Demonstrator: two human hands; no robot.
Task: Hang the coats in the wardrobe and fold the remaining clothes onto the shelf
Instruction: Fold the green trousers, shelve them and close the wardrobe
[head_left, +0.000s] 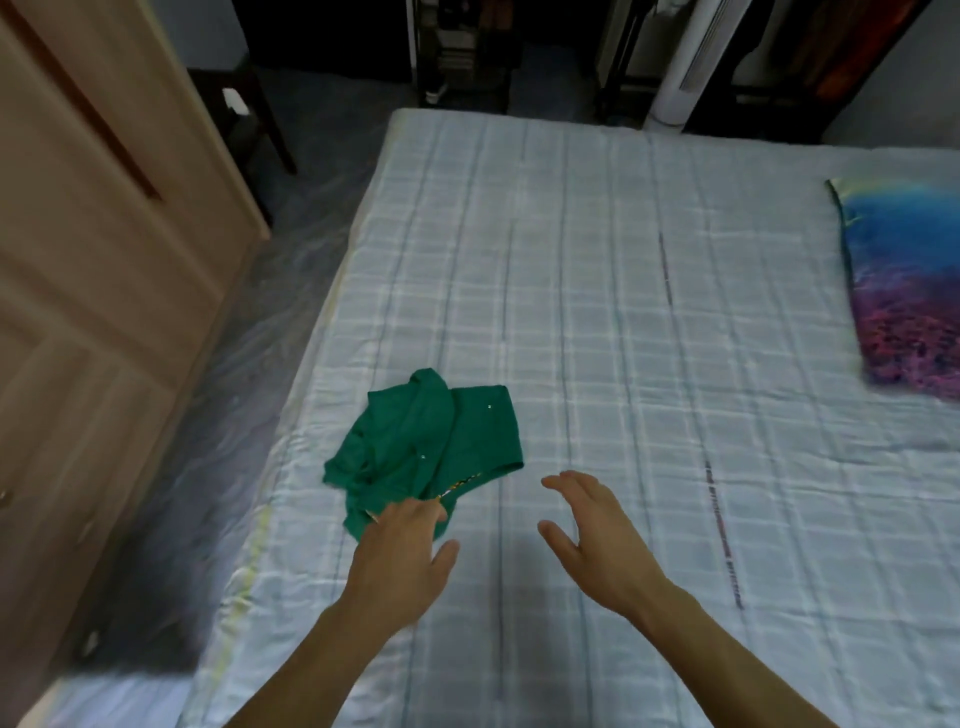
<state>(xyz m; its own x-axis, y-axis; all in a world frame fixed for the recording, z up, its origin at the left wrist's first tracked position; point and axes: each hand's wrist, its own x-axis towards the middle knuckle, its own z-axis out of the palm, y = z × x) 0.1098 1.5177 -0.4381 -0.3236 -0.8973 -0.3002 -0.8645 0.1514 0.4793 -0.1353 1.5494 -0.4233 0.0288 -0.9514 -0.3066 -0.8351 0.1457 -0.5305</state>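
Note:
A crumpled green garment (441, 447) lies near the left edge of the bed (649, 312), which has a pale checked cover. My left hand (405, 556) reaches onto the garment's near edge, its fingertips on the cloth by a small patterned trim; the thumb sticks out to the right. Whether the fingers pinch the cloth is hidden. My right hand (592, 535) hovers over the bare cover just right of the garment, fingers spread and relaxed, holding nothing.
A light wooden wardrobe (104, 260) with closed doors stands at the left, across a strip of floor covered in plastic sheet. A colourful pillow (904, 291) lies at the bed's right side. A white tower fan (685, 57) and dark racks stand beyond the bed.

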